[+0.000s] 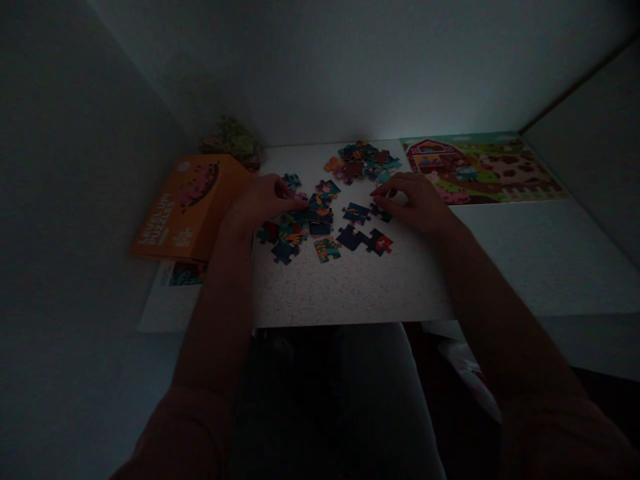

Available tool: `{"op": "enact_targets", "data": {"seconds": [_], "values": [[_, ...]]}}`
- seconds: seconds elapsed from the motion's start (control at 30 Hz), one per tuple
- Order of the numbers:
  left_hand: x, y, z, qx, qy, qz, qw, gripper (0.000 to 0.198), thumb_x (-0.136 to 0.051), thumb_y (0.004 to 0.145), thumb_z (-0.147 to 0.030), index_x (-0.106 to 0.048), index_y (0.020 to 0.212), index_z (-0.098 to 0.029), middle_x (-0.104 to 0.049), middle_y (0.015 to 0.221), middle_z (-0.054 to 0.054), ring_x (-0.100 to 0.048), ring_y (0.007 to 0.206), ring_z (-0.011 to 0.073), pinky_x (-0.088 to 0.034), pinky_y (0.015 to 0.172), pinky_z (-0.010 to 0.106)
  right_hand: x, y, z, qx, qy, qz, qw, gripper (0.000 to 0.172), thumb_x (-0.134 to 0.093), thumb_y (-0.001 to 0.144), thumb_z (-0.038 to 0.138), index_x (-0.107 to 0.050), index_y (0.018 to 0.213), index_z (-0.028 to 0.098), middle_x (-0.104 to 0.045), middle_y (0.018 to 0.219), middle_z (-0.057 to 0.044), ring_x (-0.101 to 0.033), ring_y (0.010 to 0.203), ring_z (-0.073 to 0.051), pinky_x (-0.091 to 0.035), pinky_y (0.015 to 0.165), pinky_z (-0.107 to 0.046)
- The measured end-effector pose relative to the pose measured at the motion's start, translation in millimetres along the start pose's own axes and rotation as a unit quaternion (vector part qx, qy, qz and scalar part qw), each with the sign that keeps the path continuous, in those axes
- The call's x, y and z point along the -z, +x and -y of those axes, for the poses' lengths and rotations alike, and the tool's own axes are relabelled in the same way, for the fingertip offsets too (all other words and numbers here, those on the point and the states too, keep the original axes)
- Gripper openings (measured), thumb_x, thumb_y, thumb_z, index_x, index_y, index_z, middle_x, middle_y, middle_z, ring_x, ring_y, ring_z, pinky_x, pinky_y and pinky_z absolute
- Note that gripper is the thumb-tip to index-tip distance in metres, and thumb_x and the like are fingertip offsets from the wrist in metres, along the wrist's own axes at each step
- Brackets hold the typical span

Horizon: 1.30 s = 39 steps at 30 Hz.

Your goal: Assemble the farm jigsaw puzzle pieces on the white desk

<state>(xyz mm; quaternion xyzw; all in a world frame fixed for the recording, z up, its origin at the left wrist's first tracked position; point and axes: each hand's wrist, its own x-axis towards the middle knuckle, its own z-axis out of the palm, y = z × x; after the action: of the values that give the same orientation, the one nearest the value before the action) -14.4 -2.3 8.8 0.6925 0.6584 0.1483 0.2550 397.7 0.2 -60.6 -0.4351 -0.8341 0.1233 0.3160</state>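
My left hand (260, 203) is at the left side of a loose group of jigsaw puzzle pieces. Its fingers are bent, and thumb and fingertips close on a puzzle piece (300, 197) with pink on it, partly hidden. Beside those fingertips lies a dark blue stack of pieces (320, 212). Over on the right, my right hand (415, 201) has thumb and forefinger brought together in a pinch; whatever is between the tips is too dark to make out. Just under that thumb rests a dark piece (381, 213). Nearby are a blue piece (357, 213) and a red-marked piece (379, 243).
Behind the hands is a heap of puzzle pieces (365, 162). A farm picture (485, 169) with a barn and cow lies at the back right. To the left, an orange puzzle box (185, 207) leans near the wall. The white table (350, 293) ends above my lap.
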Motion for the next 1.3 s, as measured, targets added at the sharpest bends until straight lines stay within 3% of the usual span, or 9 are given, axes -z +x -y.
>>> {"op": "enact_targets", "data": {"seconds": [0.07, 0.13, 0.4, 0.57, 0.8, 0.97, 1.17, 1.3], "values": [[4.6, -3.1, 0.9, 0.018, -0.005, 0.059, 0.998, 0.052, -0.110, 0.085, -0.055, -0.079, 0.116, -0.026, -0.091, 0.126, 0.012, -0.087, 0.112, 0.0340, -0.070, 0.094, 0.044, -0.3, -0.9, -1.1, 0.000, 0.000, -0.007, 1.000, 0.030, -0.083, 0.112, 0.054, -0.099, 0.122, 0.030, -0.093, 0.116, -0.013, -0.087, 0.101, -0.037, -0.070, 0.102, -0.059], [8.2, -4.9, 1.2, 0.032, -0.002, 0.075, 0.997, 0.057, -0.112, 0.081, -0.050, -0.078, 0.121, -0.026, -0.091, 0.128, 0.012, -0.087, 0.110, 0.0332, -0.067, 0.087, 0.040, -0.9, -1.6, -2.1, -0.002, -0.004, -0.010, 1.000, 0.031, -0.085, 0.110, 0.054, -0.100, 0.123, 0.029, -0.092, 0.118, -0.014, -0.087, 0.101, -0.037, -0.070, 0.102, -0.059], [15.4, -11.1, -10.3, 0.055, -0.055, 0.061, 0.995, 0.055, -0.106, 0.088, -0.049, -0.078, 0.131, -0.028, -0.091, 0.137, 0.011, -0.088, 0.112, 0.0316, -0.066, 0.085, 0.038, -6.1, -3.0, -5.3, -0.035, -0.011, 0.003, 0.999, 0.028, -0.090, 0.108, 0.053, -0.099, 0.125, 0.032, -0.091, 0.125, -0.014, -0.086, 0.106, -0.039, -0.070, 0.106, -0.063], [13.7, -13.5, -16.3, 0.030, -0.078, 0.019, 0.996, 0.056, -0.103, 0.090, -0.047, -0.081, 0.139, -0.029, -0.090, 0.144, 0.009, -0.087, 0.123, 0.0310, -0.067, 0.097, 0.038, -8.5, -2.6, -3.2, -0.053, -0.008, 0.012, 0.998, 0.029, -0.090, 0.108, 0.053, -0.099, 0.126, 0.032, -0.091, 0.124, -0.013, -0.085, 0.104, -0.036, -0.071, 0.105, -0.059], [10.1, -7.4, -10.4, 0.012, -0.043, 0.031, 0.999, 0.048, -0.103, 0.090, -0.049, -0.083, 0.130, -0.031, -0.091, 0.140, 0.007, -0.084, 0.124, 0.0318, -0.068, 0.103, 0.039, -6.9, -1.6, 0.8, -0.055, -0.007, 0.028, 0.998, 0.030, -0.087, 0.111, 0.055, -0.099, 0.125, 0.031, -0.089, 0.122, -0.014, -0.084, 0.102, -0.038, -0.069, 0.106, -0.061], [4.3, -2.0, -8.5, -0.067, 0.027, 0.007, 0.997, 0.056, -0.108, 0.084, -0.052, -0.085, 0.130, -0.028, -0.085, 0.148, 0.012, -0.079, 0.138, 0.0384, -0.066, 0.121, 0.049, -2.9, 0.0, 1.8, -0.063, -0.005, 0.045, 0.997, 0.034, -0.089, 0.111, 0.061, -0.099, 0.131, 0.034, -0.088, 0.126, -0.016, -0.084, 0.108, -0.042, -0.068, 0.106, -0.066], [-9.5, -7.8, -22.3, -0.146, 0.066, 0.072, 0.985, 0.066, -0.112, 0.079, -0.059, -0.087, 0.134, -0.033, -0.083, 0.150, 0.011, -0.075, 0.146, 0.0401, -0.064, 0.129, 0.051, -0.9, -1.2, 4.4, -0.062, 0.000, 0.045, 0.997, 0.035, -0.092, 0.109, 0.059, -0.098, 0.135, 0.035, -0.087, 0.130, -0.016, -0.082, 0.110, -0.042, -0.069, 0.107, -0.066], [-16.0, -7.2, -25.9, -0.162, 0.078, 0.061, 0.982, 0.058, -0.110, 0.085, -0.056, -0.088, 0.133, -0.031, -0.085, 0.146, 0.014, -0.074, 0.148, 0.0419, -0.064, 0.131, 0.055, -1.8, -1.7, 5.7, -0.061, 0.005, 0.048, 0.997, 0.034, -0.092, 0.110, 0.058, -0.098, 0.133, 0.035, -0.086, 0.128, -0.014, -0.082, 0.106, -0.039, -0.069, 0.106, -0.064]]}}
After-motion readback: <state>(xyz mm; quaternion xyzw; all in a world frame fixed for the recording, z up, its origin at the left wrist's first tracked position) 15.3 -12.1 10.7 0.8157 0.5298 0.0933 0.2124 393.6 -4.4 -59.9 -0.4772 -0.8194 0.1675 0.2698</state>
